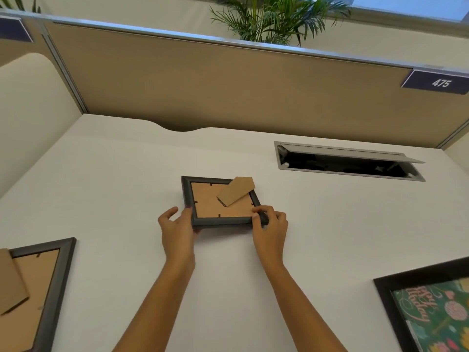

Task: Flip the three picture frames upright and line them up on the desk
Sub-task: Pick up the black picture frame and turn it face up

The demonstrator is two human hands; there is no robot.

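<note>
A small dark picture frame (203, 199) lies face down in the middle of the white desk (127, 174), its brown backing and cardboard stand showing. My left hand (177, 224) grips its near left corner and my right hand (270, 224) grips its near right corner. The near edge looks slightly lifted, with a shadow under it. A second frame (54, 283) lies face down at the lower left, partly cut off. A third frame (396, 301) lies face up at the lower right, showing a green floral card.
A tan partition wall (228, 85) stands along the desk's far edge, with a plant behind it. An open cable hatch (347, 163) with a raised lid sits in the desk at the back right. A curved cutout notches the far edge.
</note>
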